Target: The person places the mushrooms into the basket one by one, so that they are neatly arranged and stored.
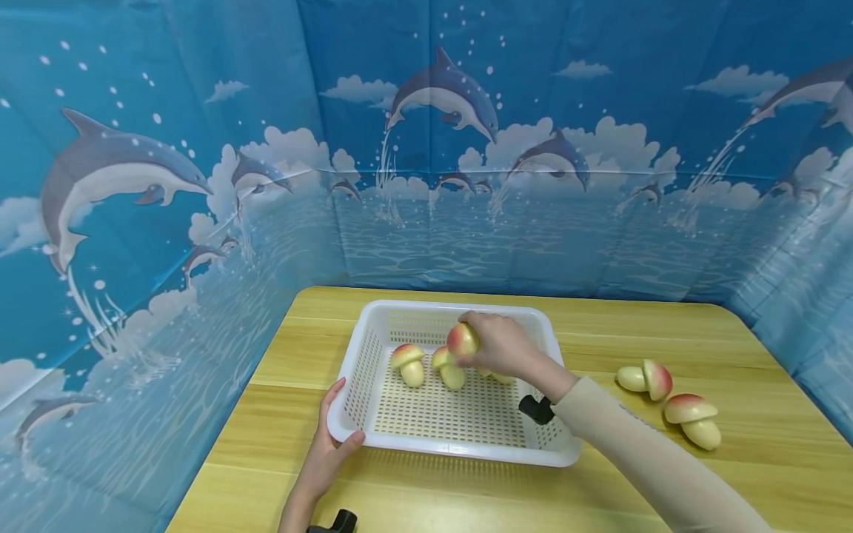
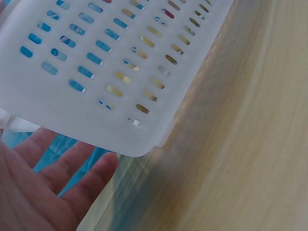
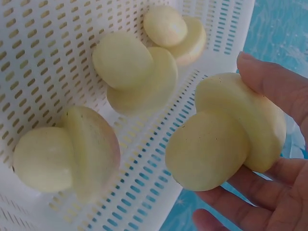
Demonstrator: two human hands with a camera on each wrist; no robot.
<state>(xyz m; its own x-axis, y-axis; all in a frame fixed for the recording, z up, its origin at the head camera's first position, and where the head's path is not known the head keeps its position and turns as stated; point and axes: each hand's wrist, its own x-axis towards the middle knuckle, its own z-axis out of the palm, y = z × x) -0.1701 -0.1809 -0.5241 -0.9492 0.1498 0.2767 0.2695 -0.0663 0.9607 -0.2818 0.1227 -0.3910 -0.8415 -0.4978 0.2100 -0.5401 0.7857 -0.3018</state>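
A white plastic basket (image 1: 453, 446) with slotted walls stands on the table. My left hand (image 1: 325, 451) holds its near left corner, thumb at the front rim and fingers along the left side; in the left wrist view the fingers (image 2: 72, 168) meet the basket's edge. Over the basket, my right hand (image 1: 503, 346) grips a toy mushroom (image 3: 216, 134) with a red and cream cap, thumb on one side and fingers on the other. Three similar mushrooms lie inside: a left one (image 1: 409, 364), a middle one (image 1: 449, 369), and one (image 3: 65, 151) partly hidden by my right hand in the head view.
Right of the basket, two more toy mushrooms, a farther one (image 1: 645, 380) and a nearer one (image 1: 694, 420), lie on the wood-grain table (image 1: 766, 370). A blue dolphin-print curtain (image 1: 426, 222) hangs behind and along both sides.
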